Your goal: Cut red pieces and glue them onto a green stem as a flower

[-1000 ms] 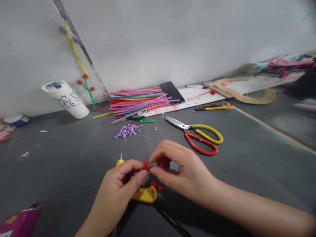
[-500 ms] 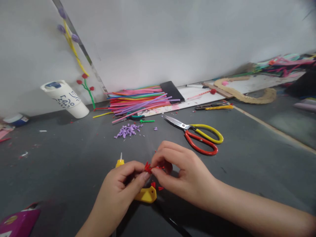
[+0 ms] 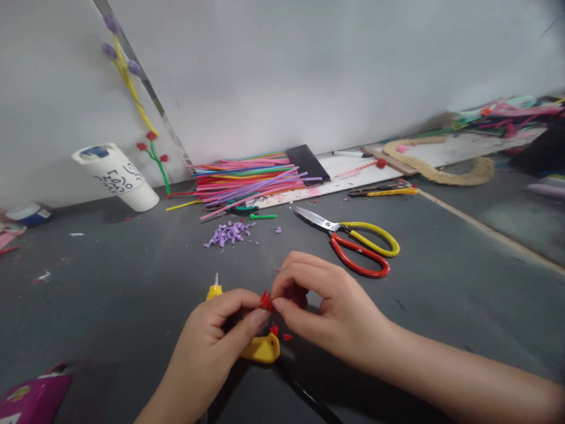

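Between thumb and forefinger, my left hand pinches a small red flower-like piece with pointed petals. My right hand is closed at the right side of the same piece, thumb and fingertips pressed on it. Exactly what the right fingertips cover is hidden. Beneath my left hand lies a yellow glue gun, its nozzle pointing away from me and its middle covered by the hand. Small red pieces rest on the table just below my fingers.
Scissors with red and yellow handles lie beyond my right hand. Purple cut bits form a pile in front of colourful craft stems. A white tumbler stands at left, a purple box near the front-left corner.
Both hands stay almost in place, with the red piece shifted very slightly right. The right fingertips have moved a little against it.
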`<state>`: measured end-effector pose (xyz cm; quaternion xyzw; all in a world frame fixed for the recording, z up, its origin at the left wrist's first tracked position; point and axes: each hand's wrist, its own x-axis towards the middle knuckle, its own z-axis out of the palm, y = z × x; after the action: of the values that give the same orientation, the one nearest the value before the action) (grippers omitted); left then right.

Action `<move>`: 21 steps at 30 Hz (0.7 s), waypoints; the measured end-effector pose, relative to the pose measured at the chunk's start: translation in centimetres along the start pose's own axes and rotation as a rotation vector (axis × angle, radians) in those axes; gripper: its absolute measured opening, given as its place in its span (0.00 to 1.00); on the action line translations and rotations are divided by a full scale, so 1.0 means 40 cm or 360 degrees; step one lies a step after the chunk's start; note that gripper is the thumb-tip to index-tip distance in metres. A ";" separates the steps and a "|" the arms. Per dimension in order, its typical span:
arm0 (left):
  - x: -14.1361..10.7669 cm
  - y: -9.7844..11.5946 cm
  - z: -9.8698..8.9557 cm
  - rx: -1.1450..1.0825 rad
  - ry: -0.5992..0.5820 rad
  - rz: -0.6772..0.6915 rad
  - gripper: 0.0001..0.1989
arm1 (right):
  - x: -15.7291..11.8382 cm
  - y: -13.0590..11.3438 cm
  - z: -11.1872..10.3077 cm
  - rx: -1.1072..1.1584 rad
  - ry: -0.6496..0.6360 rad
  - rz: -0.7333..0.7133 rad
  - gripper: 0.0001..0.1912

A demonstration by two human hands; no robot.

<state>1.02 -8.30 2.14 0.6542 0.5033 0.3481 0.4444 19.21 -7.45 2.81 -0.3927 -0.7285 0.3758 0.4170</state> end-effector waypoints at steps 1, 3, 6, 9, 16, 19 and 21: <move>0.001 0.000 0.000 0.0009 -0.0002 -0.0003 0.08 | 0.001 -0.001 -0.001 0.0023 -0.0009 0.0017 0.08; 0.002 0.000 -0.001 0.0018 -0.0002 -0.0010 0.08 | 0.004 -0.003 -0.004 0.0064 -0.0028 0.0062 0.09; 0.001 0.002 -0.001 0.0027 0.0002 -0.0016 0.08 | 0.005 -0.004 -0.008 0.0100 -0.0051 0.0118 0.09; -0.001 0.002 -0.002 0.0025 0.0003 -0.0010 0.08 | 0.005 -0.003 -0.008 0.0105 -0.0051 0.0124 0.09; 0.000 -0.004 -0.004 0.0040 -0.0004 0.0034 0.07 | 0.002 0.000 -0.004 0.0083 -0.0060 0.0109 0.09; -0.001 -0.008 -0.002 0.0034 0.0012 0.0078 0.07 | 0.002 0.000 -0.006 0.0067 -0.0068 0.0095 0.09; -0.003 -0.010 -0.001 0.0031 0.0015 0.0115 0.07 | 0.002 -0.001 -0.007 0.0062 -0.0059 0.0078 0.08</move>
<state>0.80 -8.34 1.77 0.6746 0.4848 0.3620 0.4229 19.43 -7.32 2.98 -0.3952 -0.7188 0.4071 0.4017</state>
